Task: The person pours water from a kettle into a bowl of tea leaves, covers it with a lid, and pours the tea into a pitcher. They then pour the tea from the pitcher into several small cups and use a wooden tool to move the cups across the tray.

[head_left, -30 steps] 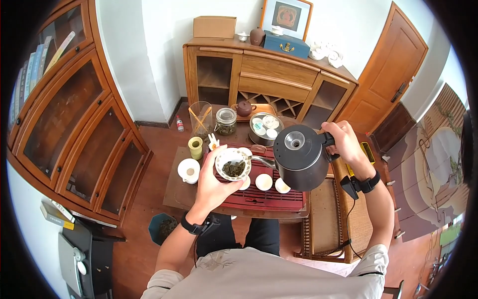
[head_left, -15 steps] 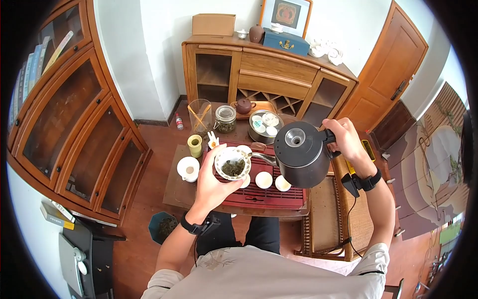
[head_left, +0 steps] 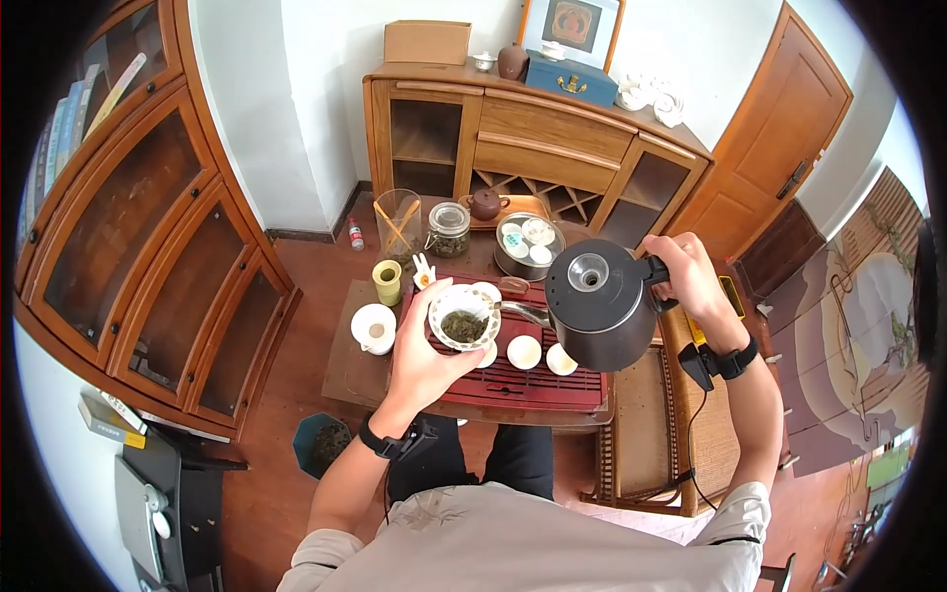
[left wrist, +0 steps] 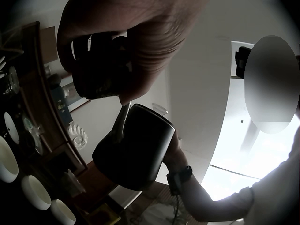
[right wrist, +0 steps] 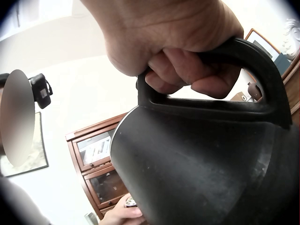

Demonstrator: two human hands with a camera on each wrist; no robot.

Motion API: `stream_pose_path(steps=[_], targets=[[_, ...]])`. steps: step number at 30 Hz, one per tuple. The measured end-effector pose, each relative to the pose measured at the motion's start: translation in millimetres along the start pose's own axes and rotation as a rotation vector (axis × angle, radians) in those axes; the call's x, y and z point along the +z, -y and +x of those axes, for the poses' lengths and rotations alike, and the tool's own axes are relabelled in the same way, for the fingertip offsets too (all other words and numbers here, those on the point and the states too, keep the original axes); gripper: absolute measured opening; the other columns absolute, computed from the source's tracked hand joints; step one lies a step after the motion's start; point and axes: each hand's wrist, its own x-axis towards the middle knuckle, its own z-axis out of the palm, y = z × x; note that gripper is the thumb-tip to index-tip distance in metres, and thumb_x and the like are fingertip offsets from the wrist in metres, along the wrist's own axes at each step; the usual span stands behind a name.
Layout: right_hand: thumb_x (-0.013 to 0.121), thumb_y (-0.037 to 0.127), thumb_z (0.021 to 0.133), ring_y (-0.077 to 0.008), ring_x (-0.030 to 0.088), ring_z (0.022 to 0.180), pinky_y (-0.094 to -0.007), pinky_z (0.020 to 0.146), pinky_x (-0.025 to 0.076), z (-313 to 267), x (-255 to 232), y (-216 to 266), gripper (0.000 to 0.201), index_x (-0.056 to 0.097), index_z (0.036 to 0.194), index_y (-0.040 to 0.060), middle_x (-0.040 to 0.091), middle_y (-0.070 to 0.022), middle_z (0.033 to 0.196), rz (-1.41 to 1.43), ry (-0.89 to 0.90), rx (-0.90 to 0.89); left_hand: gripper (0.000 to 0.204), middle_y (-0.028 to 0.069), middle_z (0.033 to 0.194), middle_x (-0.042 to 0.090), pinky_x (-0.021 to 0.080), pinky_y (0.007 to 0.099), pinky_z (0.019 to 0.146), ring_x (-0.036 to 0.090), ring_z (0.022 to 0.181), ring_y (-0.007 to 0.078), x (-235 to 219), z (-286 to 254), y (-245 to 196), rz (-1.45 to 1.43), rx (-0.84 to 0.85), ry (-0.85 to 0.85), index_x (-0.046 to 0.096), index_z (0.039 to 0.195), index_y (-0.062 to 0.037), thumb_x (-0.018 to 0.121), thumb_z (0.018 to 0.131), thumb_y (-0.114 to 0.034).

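In the head view my left hand [head_left: 422, 360] holds a white patterned bowl [head_left: 440, 308] by its rim, thumb on the near side and fingers on the far side. Dark green tea leaves [head_left: 462, 327] lie inside the bowl, which tilts toward me. My right hand [head_left: 683, 273] grips the handle of a black kettle [head_left: 604, 333]; the right wrist view shows curled fingers through that handle [right wrist: 276, 89]. The kettle's steel spout [head_left: 526, 314] reaches the bowl's right rim. Seen from the left wrist, the bowl is dark and the kettle [left wrist: 136, 150] hangs beyond it.
Under both hands is a red slatted tea tray [head_left: 513, 395] with small white cups [head_left: 524, 352]. A white pitcher [head_left: 374, 329], green cup [head_left: 387, 283], lidded glass jar [head_left: 449, 232] and round tin [head_left: 513, 264] stand around it. A wicker chair [head_left: 641, 434] is at the right.
Both hands keep their hold, and the bowl and kettle stay almost in place with the spout at the rim. The head view has shifted only slightly.
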Motion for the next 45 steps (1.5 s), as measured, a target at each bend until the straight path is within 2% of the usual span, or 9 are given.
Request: stream_pose_path(steps=[37, 45], targets=[[0.059, 0.032, 0.101, -0.0107, 0.049, 0.046, -0.0306, 0.048, 0.037, -2.3, 4.6, 0.2, 0.056, 0.057, 0.054, 0.0026, 0.053, -0.0027, 0.05, 0.005, 0.008, -0.019, 0.093, 0.0169, 0.141, 0.063, 0.051, 0.0387, 0.112, 0.064, 0.13, 0.0244, -2.4, -0.3, 7.5, 0.019, -0.023, -0.024, 0.048, 0.151, 0.0012, 0.094, 0.071, -0.007], [0.058, 0.033, 0.102, -0.0096, 0.045, 0.046, -0.0304, 0.049, 0.034, -3.3, 7.9, 5.4, 0.056, 0.055, 0.055, 0.0035, 0.051, -0.0011, 0.05, -0.017, 0.02, -0.023, 0.093, 0.0163, 0.14, 0.066, 0.051, 0.038, 0.112, 0.065, 0.129, 0.0237, -2.6, -2.2, 13.4, 0.047, -0.006, -0.016, 0.049, 0.152, -0.0005, 0.095, 0.072, -0.009]])
